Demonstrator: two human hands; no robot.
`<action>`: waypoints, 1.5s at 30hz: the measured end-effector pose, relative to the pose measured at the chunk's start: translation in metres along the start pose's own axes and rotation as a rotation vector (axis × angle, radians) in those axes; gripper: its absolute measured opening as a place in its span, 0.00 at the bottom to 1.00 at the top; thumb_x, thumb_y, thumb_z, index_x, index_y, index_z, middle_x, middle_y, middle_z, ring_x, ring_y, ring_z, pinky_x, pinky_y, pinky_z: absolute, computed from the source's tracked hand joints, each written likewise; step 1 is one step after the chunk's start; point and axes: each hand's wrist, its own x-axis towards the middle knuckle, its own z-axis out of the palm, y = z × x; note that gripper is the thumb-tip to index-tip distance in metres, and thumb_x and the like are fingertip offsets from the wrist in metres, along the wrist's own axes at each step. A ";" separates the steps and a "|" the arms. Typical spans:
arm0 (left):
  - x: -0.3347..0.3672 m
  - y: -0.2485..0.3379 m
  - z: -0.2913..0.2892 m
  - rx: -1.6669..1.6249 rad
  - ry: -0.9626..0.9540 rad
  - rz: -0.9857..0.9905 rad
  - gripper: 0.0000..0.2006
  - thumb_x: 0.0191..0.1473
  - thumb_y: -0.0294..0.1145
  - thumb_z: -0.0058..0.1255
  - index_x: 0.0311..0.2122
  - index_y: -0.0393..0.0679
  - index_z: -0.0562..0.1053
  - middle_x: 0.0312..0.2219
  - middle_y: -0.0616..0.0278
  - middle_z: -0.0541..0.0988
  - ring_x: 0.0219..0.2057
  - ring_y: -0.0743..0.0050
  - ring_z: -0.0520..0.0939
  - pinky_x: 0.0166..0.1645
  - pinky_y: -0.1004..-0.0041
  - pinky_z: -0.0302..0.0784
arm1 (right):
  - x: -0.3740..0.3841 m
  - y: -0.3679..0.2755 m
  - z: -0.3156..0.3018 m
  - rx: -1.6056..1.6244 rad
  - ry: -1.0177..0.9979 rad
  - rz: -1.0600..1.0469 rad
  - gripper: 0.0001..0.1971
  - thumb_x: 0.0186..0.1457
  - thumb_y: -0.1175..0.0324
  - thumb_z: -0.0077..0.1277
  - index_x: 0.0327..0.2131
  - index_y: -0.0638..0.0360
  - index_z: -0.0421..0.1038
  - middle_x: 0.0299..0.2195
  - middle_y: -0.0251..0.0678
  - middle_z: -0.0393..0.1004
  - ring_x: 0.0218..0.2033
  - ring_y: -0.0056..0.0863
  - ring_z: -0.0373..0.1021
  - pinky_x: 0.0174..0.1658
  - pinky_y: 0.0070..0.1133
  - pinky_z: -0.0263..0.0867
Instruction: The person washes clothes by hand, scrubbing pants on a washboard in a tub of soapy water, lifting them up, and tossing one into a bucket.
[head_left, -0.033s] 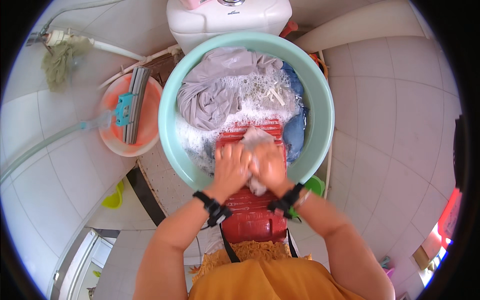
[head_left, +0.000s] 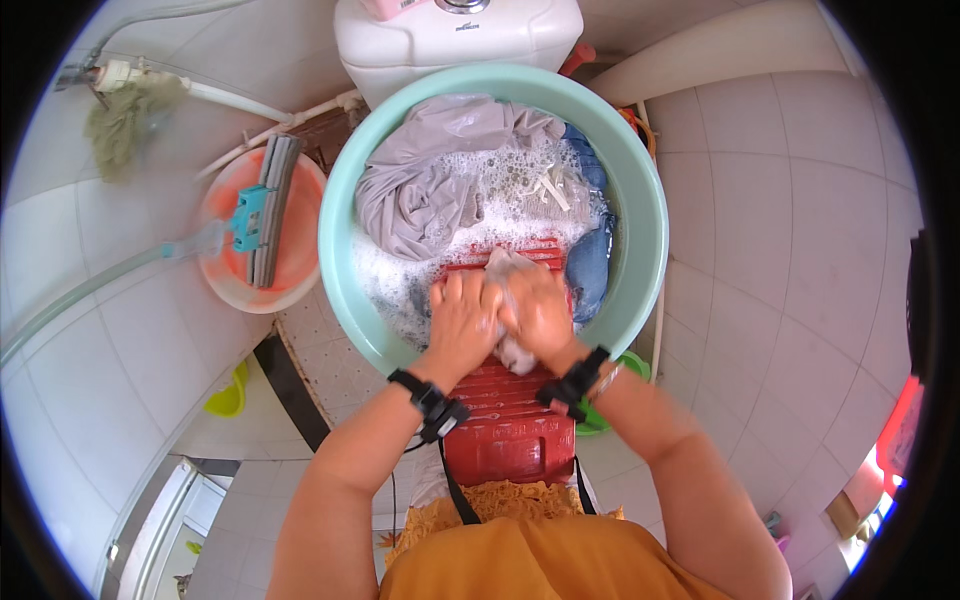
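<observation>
Basically same far-L stuff as in earlier frame: limp khaki rag (head_left: 125, 120) slung by white pipe (head_left: 235, 101); glossy white wall tiles (head_left: 90, 240) below. Next, mop (head_left: 268, 215) w/ slatted grey head & teal plastic clamp, over a round orange-&-white tub (head_left: 222, 278), smooth-sided. Then big mint-green basin (head_left: 335, 230), thick rounded rim, w/ white suds (head_left: 385, 275) in frothy patches. Inside, L part: grey fabric (head_left: 405, 205), thin, wet, bunched in soft twisted folds.

Mid: L grip (head_left: 463, 322), bare hand w/ black wrist strap (head_left: 428, 405), now a bit farther up the red washboard (head_left: 505, 400) than before; fingers curled, closed on pale cloth (head_left: 510, 267). Just R: the cloth itself, between both hands, lying on the board in basin's near part; lower end pulled up a little vs. earlier, leaving more ridges bare below. Looks wet, crumpled, off-white to pinkish, squeezed into a narrow roll, loose tuft at top, rounded wad at bottom. Board of hard shiny plastic, straight cross-ridges, flat panel nearest the mustard top (head_left: 490, 560). Then R grip (head_left: 540, 318), likewise shifted up-board, clenched over same cloth; fingertips mostly hidden, can't tell exact placement.

Farther R: grey knit piece (head_left: 570, 205) w/ white ties (head_left: 548, 188), half under foam; smooth blue fabric (head_left: 590, 268) along basin wall; thin bracelet (head_left: 606, 379) on R wrist; bright green plastic tub (head_left: 627, 374) partly under rim; far R, pale tiles (head_left: 740, 220), thin grout lines.
</observation>
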 end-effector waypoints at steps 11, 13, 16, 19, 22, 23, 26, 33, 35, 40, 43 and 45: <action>-0.009 -0.008 -0.025 -0.373 -0.171 -0.181 0.14 0.49 0.33 0.53 0.43 0.43 0.71 0.42 0.57 0.70 0.43 0.56 0.68 0.48 0.61 0.62 | -0.022 -0.037 -0.064 0.273 -0.180 -0.042 0.08 0.45 0.69 0.55 0.32 0.54 0.71 0.41 0.38 0.68 0.45 0.41 0.64 0.48 0.37 0.55; -0.031 0.031 -0.036 -0.263 -0.080 -0.132 0.12 0.50 0.34 0.51 0.40 0.44 0.74 0.42 0.60 0.70 0.44 0.55 0.67 0.49 0.58 0.60 | -0.038 -0.050 -0.056 0.210 -0.083 0.151 0.08 0.46 0.69 0.54 0.33 0.55 0.72 0.39 0.39 0.67 0.43 0.41 0.64 0.46 0.36 0.55; -0.066 0.035 -0.019 -0.152 -0.014 -0.014 0.12 0.47 0.37 0.52 0.38 0.46 0.73 0.39 0.61 0.70 0.43 0.55 0.68 0.47 0.57 0.58 | -0.055 -0.056 -0.034 -0.046 -0.043 0.164 0.06 0.44 0.69 0.53 0.29 0.56 0.70 0.31 0.38 0.66 0.34 0.40 0.62 0.40 0.35 0.55; -0.020 0.018 -0.009 -0.019 -0.227 -0.003 0.10 0.47 0.36 0.51 0.36 0.46 0.72 0.39 0.61 0.71 0.41 0.57 0.70 0.47 0.59 0.59 | -0.035 -0.020 -0.012 -0.077 0.006 0.058 0.06 0.43 0.68 0.52 0.26 0.55 0.67 0.26 0.39 0.66 0.32 0.40 0.62 0.36 0.36 0.54; 0.022 -0.001 0.006 -0.048 -0.165 -0.135 0.12 0.47 0.37 0.50 0.38 0.46 0.72 0.39 0.59 0.72 0.43 0.58 0.70 0.48 0.58 0.59 | 0.020 -0.006 -0.004 -0.160 0.085 0.159 0.04 0.49 0.70 0.48 0.29 0.58 0.67 0.30 0.41 0.67 0.34 0.43 0.63 0.37 0.37 0.55; 0.027 -0.002 0.011 -0.044 -0.038 -0.146 0.14 0.47 0.37 0.49 0.40 0.46 0.72 0.40 0.59 0.73 0.45 0.58 0.70 0.50 0.56 0.58 | 0.027 -0.005 -0.004 -0.163 0.103 0.191 0.06 0.49 0.69 0.48 0.32 0.58 0.69 0.32 0.41 0.68 0.36 0.43 0.63 0.40 0.37 0.55; 0.017 -0.001 0.012 -0.062 0.038 -0.103 0.16 0.47 0.38 0.49 0.43 0.45 0.72 0.44 0.58 0.73 0.50 0.57 0.70 0.53 0.51 0.57 | 0.015 0.005 -0.007 -0.049 0.052 0.237 0.10 0.49 0.66 0.48 0.36 0.57 0.71 0.38 0.39 0.72 0.43 0.42 0.65 0.47 0.39 0.54; -0.087 0.034 -0.026 -0.077 -0.038 0.214 0.16 0.42 0.40 0.55 0.38 0.46 0.72 0.44 0.58 0.72 0.48 0.57 0.69 0.47 0.48 0.61 | -0.078 -0.068 -0.038 0.006 -0.075 0.105 0.12 0.43 0.63 0.52 0.33 0.57 0.72 0.35 0.38 0.69 0.43 0.42 0.64 0.49 0.42 0.52; -0.068 0.019 -0.007 -0.006 -0.039 0.170 0.16 0.42 0.40 0.55 0.37 0.46 0.72 0.44 0.59 0.72 0.46 0.58 0.70 0.46 0.50 0.62 | -0.054 -0.052 -0.022 -0.099 -0.010 0.056 0.10 0.41 0.63 0.52 0.28 0.56 0.70 0.30 0.36 0.66 0.37 0.40 0.63 0.43 0.40 0.54; 0.019 -0.002 0.015 0.001 -0.048 -0.073 0.22 0.42 0.39 0.55 0.44 0.44 0.69 0.41 0.64 0.73 0.45 0.62 0.70 0.46 0.56 0.60 | 0.027 0.015 0.003 -0.034 0.068 0.084 0.07 0.43 0.66 0.52 0.25 0.56 0.66 0.27 0.38 0.67 0.34 0.41 0.63 0.37 0.36 0.56; 0.019 -0.004 0.004 -0.107 -0.077 -0.201 0.24 0.44 0.37 0.56 0.50 0.44 0.70 0.46 0.61 0.71 0.49 0.58 0.68 0.55 0.55 0.55 | 0.008 0.014 -0.010 -0.030 0.041 -0.053 0.08 0.42 0.67 0.55 0.27 0.56 0.67 0.30 0.38 0.68 0.35 0.39 0.64 0.40 0.37 0.57; -0.001 -0.017 -0.006 -0.517 0.057 -0.172 0.20 0.46 0.35 0.55 0.47 0.45 0.73 0.52 0.55 0.67 0.53 0.53 0.64 0.60 0.54 0.50 | -0.022 -0.007 -0.029 -0.058 -0.020 -0.258 0.11 0.40 0.68 0.58 0.31 0.55 0.69 0.35 0.37 0.68 0.39 0.39 0.65 0.46 0.39 0.57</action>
